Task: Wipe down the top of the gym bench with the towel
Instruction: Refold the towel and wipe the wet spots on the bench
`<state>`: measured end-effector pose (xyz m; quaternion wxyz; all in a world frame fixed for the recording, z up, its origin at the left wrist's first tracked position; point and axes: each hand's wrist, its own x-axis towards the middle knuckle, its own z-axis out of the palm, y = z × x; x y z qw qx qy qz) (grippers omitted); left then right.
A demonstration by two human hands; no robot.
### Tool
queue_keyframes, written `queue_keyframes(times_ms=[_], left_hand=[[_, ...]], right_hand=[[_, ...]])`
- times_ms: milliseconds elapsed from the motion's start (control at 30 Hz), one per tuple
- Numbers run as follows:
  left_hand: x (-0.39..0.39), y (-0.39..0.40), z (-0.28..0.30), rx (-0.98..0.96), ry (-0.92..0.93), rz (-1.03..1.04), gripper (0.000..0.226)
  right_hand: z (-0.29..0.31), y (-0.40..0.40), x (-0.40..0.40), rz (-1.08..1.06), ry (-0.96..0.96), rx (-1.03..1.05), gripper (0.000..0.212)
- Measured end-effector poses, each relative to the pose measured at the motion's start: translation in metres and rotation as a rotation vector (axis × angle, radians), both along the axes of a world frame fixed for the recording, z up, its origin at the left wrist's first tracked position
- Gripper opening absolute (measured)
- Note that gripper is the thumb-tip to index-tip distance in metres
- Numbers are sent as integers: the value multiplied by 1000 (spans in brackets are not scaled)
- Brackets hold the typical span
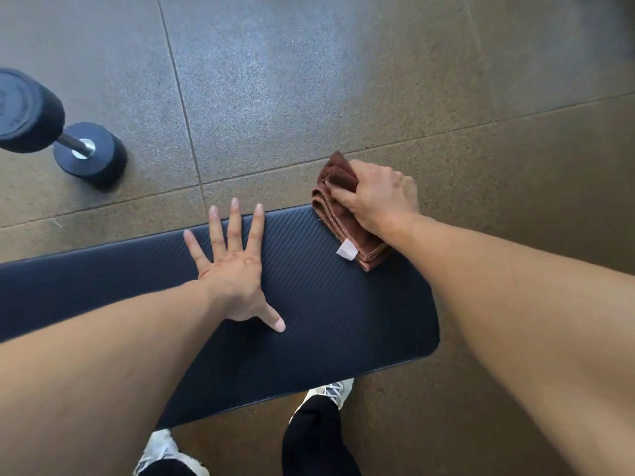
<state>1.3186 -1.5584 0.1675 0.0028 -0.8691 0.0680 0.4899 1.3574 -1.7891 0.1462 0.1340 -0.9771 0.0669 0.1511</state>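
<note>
The gym bench [336, 304] has a dark blue ribbed pad that runs from the left edge to a rounded right end. A folded brown towel [338, 214] with a white label lies at the pad's far right corner, partly over the far edge. My right hand [378, 197] is closed on the towel from above. Flat on the pad's middle rests my left hand [237, 269], fingers spread wide and holding nothing.
A black dumbbell [86, 152] stands on end on the rubber floor tiles [275, 80] at the far left, its near head close to the camera. My two feet in white shoes [330, 393] stand on the floor at the bench's near side.
</note>
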Motion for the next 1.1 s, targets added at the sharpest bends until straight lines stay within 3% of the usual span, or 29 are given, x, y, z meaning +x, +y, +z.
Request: queue_keyframes(times_ms=[200, 367, 500, 633, 767, 867, 1000, 1100], left_hand=[[1, -9, 6, 78, 41, 15, 189], [0, -9, 3, 78, 23, 25, 190], [-2, -9, -1, 86, -10, 19, 190], [-4, -8, -3, 57, -68, 21, 191], [-12, 1, -8, -33, -186, -17, 188], [-30, 26, -16, -196, -344, -69, 169], [-109, 75, -33, -402, -533, -108, 120], [-176, 125, -45, -429, -612, -210, 99]], right_hand=[[-5, -45, -36, -424, -75, 54, 47], [-14, -42, -80, -727, -83, 356, 56], [-15, -46, -107, -763, -12, 348, 65], [-12, -46, -124, -760, -21, 334, 62], [-4, -31, -166, -768, -29, 224, 67], [1, -16, -201, -791, -16, 132, 70], [3, 15, -243, -840, -39, 62, 73], [-3, 49, -278, -639, -149, 45, 68]])
